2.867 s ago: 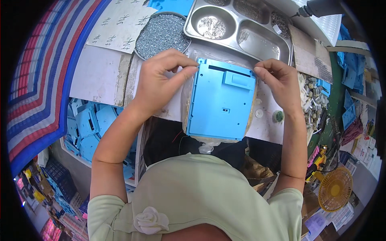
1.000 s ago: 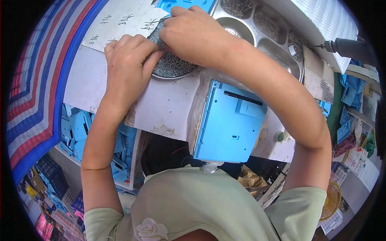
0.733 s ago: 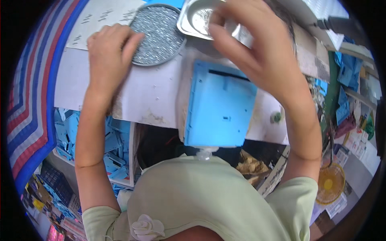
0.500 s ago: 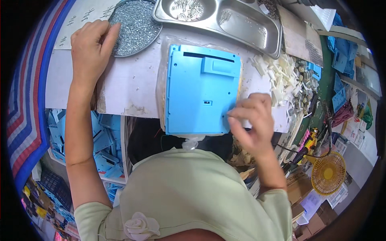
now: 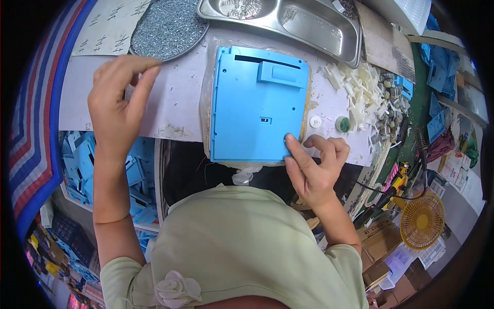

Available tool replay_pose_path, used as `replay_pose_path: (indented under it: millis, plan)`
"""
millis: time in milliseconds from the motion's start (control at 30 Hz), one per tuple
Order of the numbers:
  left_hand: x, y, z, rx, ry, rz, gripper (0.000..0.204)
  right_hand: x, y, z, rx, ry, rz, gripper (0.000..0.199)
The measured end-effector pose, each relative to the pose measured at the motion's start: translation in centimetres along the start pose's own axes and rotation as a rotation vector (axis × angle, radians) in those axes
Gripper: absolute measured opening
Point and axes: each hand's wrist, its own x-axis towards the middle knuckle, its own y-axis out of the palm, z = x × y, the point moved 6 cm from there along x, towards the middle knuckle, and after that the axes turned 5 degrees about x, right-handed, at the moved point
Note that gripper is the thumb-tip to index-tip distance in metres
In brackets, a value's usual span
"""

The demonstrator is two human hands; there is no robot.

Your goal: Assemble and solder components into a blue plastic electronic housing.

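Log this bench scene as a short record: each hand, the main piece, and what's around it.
Left hand: near the heap of small silvery metal screws, thumb and forefinger close together; cannot tell if anything is between them
Right hand: index fingertip at lower right corner of the flat blue plastic panel
Panel support: plastic-wrapped pad
Beyond panel: compartmented silvery metal tray
Right of panel: pile of off-white plastic pieces

Left grip [image 5: 118, 100] forward, fingertips pinched; right grip [image 5: 316, 170] farther back, fingers parted.
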Motion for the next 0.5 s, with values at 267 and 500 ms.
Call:
replay_pose_path:
  millis: [267,500]
  plan:
    - [-3.1,0.9,-1.0,-0.287,-0.129,0.037,0.011,2.6,-2.7,-1.7,0.223,0.038,0.093,0.06]
    - [-2.9,3.2,-2.2,-0.394,-0.151,0.11,0.014,21.4,-11.0,-11.9,0.943,-0.036,-0.548,0.043]
